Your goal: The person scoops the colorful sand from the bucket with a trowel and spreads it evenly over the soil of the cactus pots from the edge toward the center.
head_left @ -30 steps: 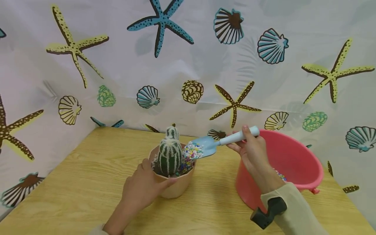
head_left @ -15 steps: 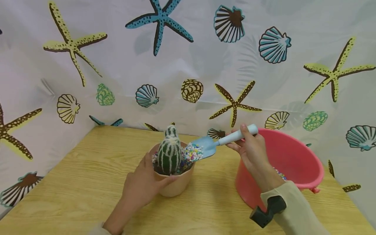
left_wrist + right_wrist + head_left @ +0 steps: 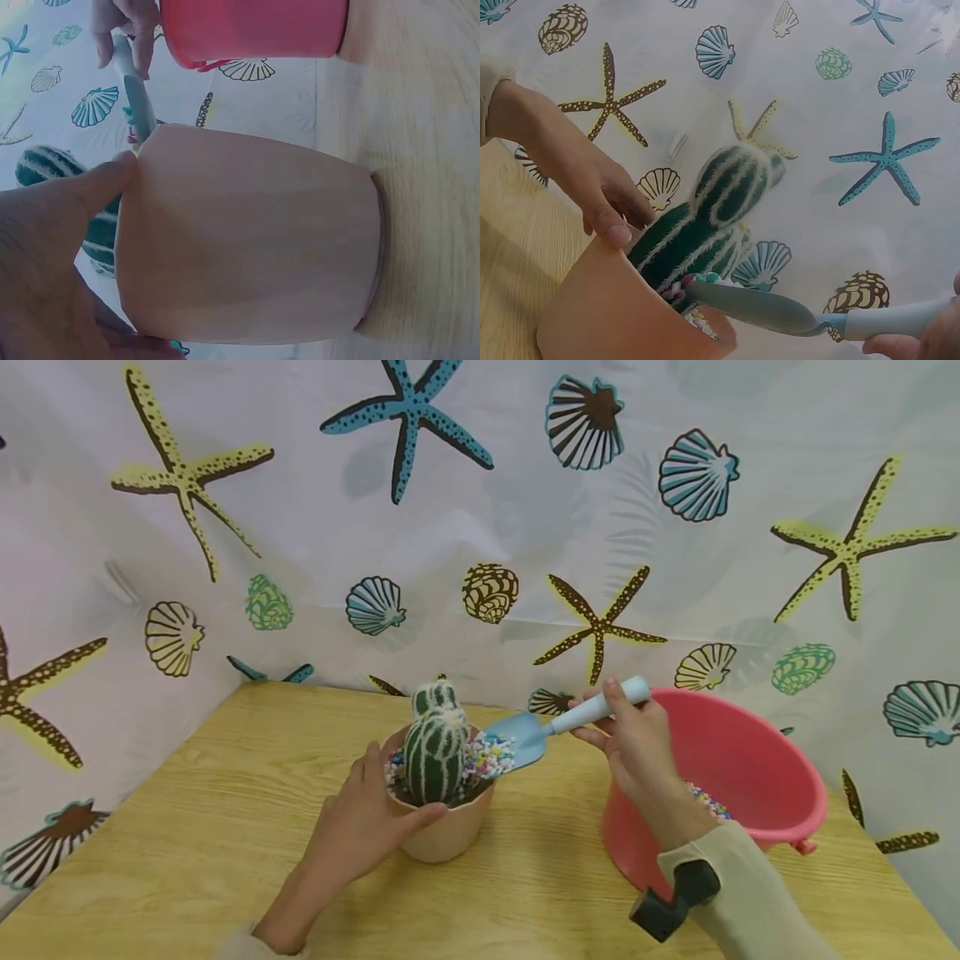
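Observation:
A green cactus with white woolly stripes (image 3: 435, 760) stands in a terracotta-coloured flower pot (image 3: 442, 839) on the wooden table. My left hand (image 3: 356, 827) grips the pot at its left side, thumb at the near rim and fingers round the far side. My right hand (image 3: 641, 743) holds a light blue trowel (image 3: 528, 739) by its pale handle, at the pot's right. The blade's tip reaches over the pot's rim, close beside the cactus in the right wrist view. Small multicoloured pebbles (image 3: 491, 756) lie on the blade, and more show in the pot.
A pink-red bucket (image 3: 757, 760) stands on the table at the right, its opening tilted toward me, with multicoloured pebbles (image 3: 705, 800) inside. A white cloth with starfish and shells (image 3: 450, 535) hangs behind the table (image 3: 210, 827).
The trowel and my right hand have shifted slightly left, with the blade farther over the pot. The cactus has turned or tipped a little. My left hand stays on the pot.

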